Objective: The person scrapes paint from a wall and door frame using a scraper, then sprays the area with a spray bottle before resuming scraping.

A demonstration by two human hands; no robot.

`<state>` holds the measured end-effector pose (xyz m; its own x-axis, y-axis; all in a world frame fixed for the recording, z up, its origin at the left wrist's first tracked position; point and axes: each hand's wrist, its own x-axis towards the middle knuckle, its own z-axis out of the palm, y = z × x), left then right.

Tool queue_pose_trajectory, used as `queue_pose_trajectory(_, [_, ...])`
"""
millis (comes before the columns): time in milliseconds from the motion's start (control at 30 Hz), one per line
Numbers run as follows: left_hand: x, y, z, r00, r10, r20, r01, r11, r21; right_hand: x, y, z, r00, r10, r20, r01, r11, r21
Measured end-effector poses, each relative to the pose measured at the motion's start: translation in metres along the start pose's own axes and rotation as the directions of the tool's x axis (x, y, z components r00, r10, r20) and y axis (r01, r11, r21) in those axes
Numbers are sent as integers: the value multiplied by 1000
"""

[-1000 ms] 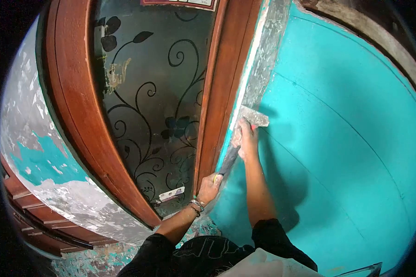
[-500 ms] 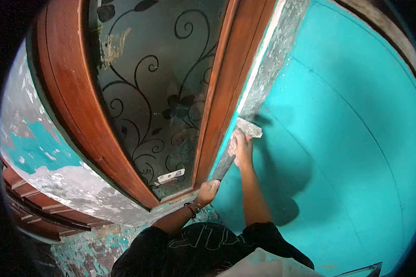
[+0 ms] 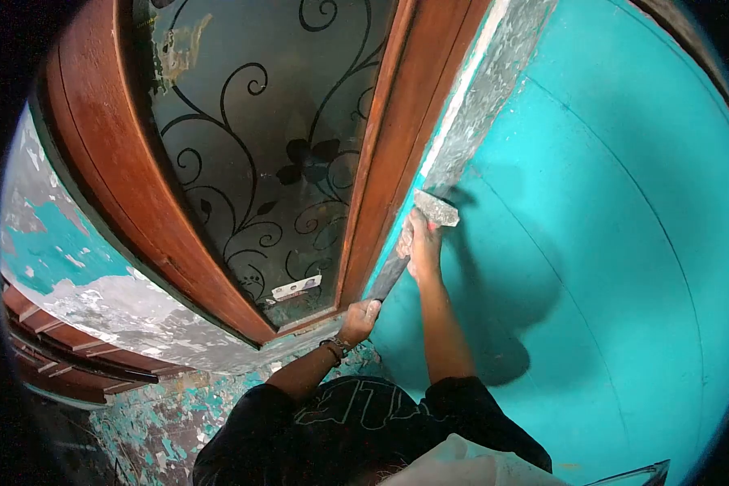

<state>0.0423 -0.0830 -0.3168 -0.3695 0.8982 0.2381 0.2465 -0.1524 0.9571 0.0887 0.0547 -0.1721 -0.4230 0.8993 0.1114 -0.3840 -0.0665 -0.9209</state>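
A scraper with a broad, dust-crusted blade point(image 3: 436, 208) lies against the strip of wall beside the window frame. My right hand point(image 3: 422, 247) is closed around it just below the blade, where a bit of red shows. Down and left of that hand runs a dark grey length point(image 3: 390, 278), in line with the scraper like a long handle. Around its lower end my left hand point(image 3: 359, 321) is closed, close to the frame's bottom corner; a bracelet circles that wrist. Above the blade the strip is bare, rough grey point(image 3: 486, 101), with a thin white band along it.
Left of the strip stands a brown wooden frame point(image 3: 393, 162) around dark glass point(image 3: 292, 105) with scroll patterns and a small white label point(image 3: 296, 287). Turquoise wall point(image 3: 624, 243) spreads to the right, bearing my shadow. Flaking painted wall point(image 3: 81, 267) lies at left.
The view has shifted a little, so the window and lower wall sit higher. Both hands and the blade appear slightly higher too. My grips look the same.
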Motion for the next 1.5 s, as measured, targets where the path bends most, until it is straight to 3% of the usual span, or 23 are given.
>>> queue_pose_trajectory(400, [6, -11, -2, 999, 15, -29, -15, 1000, -11, 5, 5, -3, 1000, 22, -5, -22, 1000, 19])
queue_pose_trajectory(533, [8, -39, 12, 998, 47, -32, -49, 996, -73, 3, 0, -2, 1000, 11, 18, -12, 1000, 28])
queue_pose_trajectory(600, [4, -37, 13, 999, -52, 8, 52, 999, 17, 4, 0, -5, 999, 24, 36, -25, 999, 37])
queue_pose_trajectory(633, [5, -32, 13, 999, -37, 2, 37, 999, -35, 3, 1, -6, 998, 44, 52, -46, 998, 46])
queue_pose_trajectory(800, [1, -12, 14, 1000, -24, 3, 24, 1000, 17, -1, -1, -4, 998, -19, 57, 18, 1000, 19])
queue_pose_trajectory(867, [-8, -15, 26, 999, -36, -6, 36, 996, -82, -9, 0, -6, 994, -67, 84, 68, 998, -12])
queue_pose_trajectory(900, [-10, -17, 33, 995, -92, 50, 100, 975, -198, -23, 8, -9, 982, -156, 109, 164, 985, -62])
queue_pose_trajectory(933, [-11, -13, 37, 995, -90, 48, 98, 975, -198, -36, 14, -14, 959, -245, 142, 261, 959, -110])
queue_pose_trajectory(1000, [-10, 0, 41, 929, -250, 274, 353, 825, -441, -59, 33, -32, 958, -182, 220, 214, 968, -129])
queue_pose_trajectory(1033, [-10, -5, 44, 951, -142, 275, 258, 854, -451, -70, 43, -39, 958, -183, 220, 214, 969, -126])
queue_pose_trajectory(1100, [-6, -7, 46, 954, -69, 292, 187, 898, -398, -86, 54, -47, 993, -32, 114, 58, 970, -236])
queue_pose_trajectory(1233, [-7, 4, 50, 901, 114, 419, 21, 953, -304, -87, 43, -50, 995, -72, 66, 89, 951, -295])
queue_pose_trajectory(1267, [-6, 9, 50, 900, 116, 420, 18, 953, -301, -89, 35, -51, 998, 30, 64, -15, 976, -216])
queue_pose_trajectory(1300, [-4, 17, 49, 879, 29, 477, 136, 942, -306, -89, 29, -54, 989, 130, 72, -119, 983, -137])
queue_pose_trajectory(1333, [-4, 25, 48, 843, -59, 534, 257, 917, -304, -88, 27, -57, 989, 130, 73, -119, 983, -137])
queue_pose_trajectory(1400, [0, 35, 44, 797, -36, 603, 286, 902, -324, -88, 23, -61, 989, 0, 150, 21, 990, -137])
queue_pose_trajectory(1500, [6, 45, 40, 747, -1, 665, 259, 921, -290, -96, 4, -59, 982, -92, 163, 111, 988, -110])
